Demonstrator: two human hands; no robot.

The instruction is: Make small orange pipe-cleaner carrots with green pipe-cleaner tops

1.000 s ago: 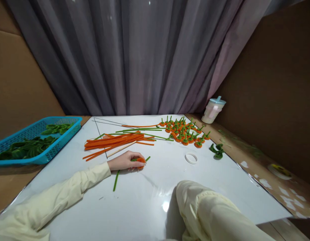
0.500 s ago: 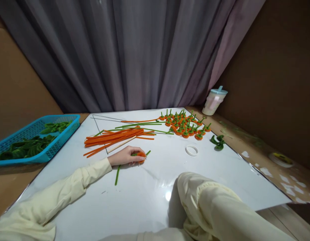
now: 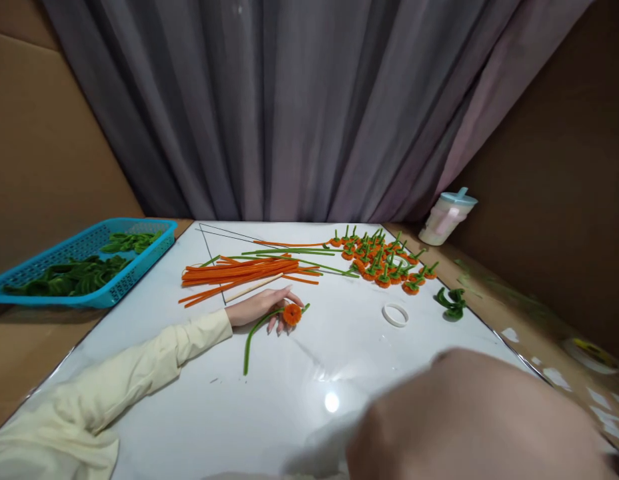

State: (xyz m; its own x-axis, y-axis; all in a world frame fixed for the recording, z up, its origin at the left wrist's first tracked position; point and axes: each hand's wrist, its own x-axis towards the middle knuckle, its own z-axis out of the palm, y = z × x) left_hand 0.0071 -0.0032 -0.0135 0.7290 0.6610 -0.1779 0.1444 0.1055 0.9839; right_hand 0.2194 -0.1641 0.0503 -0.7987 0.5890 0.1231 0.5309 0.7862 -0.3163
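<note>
A round orange pipe-cleaner flower (image 3: 292,315) sits among the fingers of my left hand (image 3: 257,308), low over the white table. Its long green stem (image 3: 247,350) crosses the palm and bends down toward me. The fingers are loosely curled, with one stretched out above the flower head. Close to the camera at lower right, my right hand (image 3: 469,420) is a large blur whose fingers cannot be made out. Just behind my left hand are a bundle of orange pipe cleaners (image 3: 239,272) and a thin wooden stick (image 3: 254,288).
Several finished orange flowers (image 3: 383,280) with upright green stems stand at the back right. A white ring (image 3: 395,315) and dark green curled leaves (image 3: 450,304) lie nearer. A blue basket (image 3: 114,293) of green pieces is at left, a lidded cup (image 3: 447,217) at right.
My left hand has loosened and turned, so the flower now faces the camera. My right hand has come up into view at lower right, where only its sleeve showed. The view has shifted slightly.
</note>
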